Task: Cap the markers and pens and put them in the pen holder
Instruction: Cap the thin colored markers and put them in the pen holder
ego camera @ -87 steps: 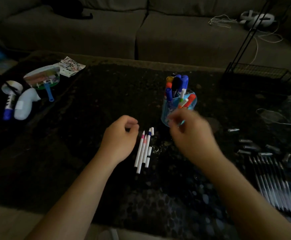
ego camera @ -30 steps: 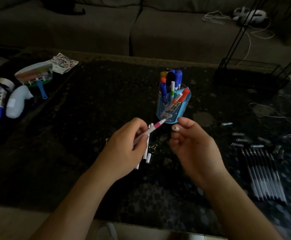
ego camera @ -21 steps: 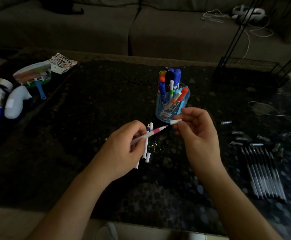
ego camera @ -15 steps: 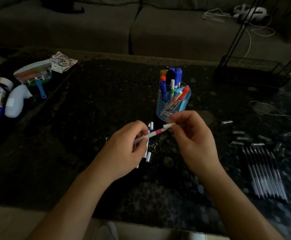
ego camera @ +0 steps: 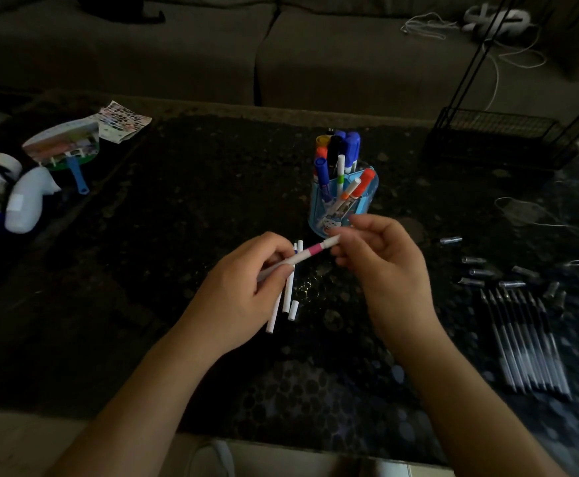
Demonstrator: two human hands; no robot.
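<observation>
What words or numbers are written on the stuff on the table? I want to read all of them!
No text here can be read.
pen holder: sticker with a picture low on the front, any print too blurred.
paper sheet: rows of tiny coloured marks, too small to read.
white bottle: pale label, too blurred.
round fan: printed picture, no letters legible.

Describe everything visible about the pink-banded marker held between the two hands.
The marker is a slim white plastic-looking stick with a pink band near its far end, where a white cap sits; whether it is fully seated cannot be told. It is held above the table, slanting away and rightward. The left hand grips its near barrel; the right hand pinches the cap. Other white markers lie beneath it.
</observation>
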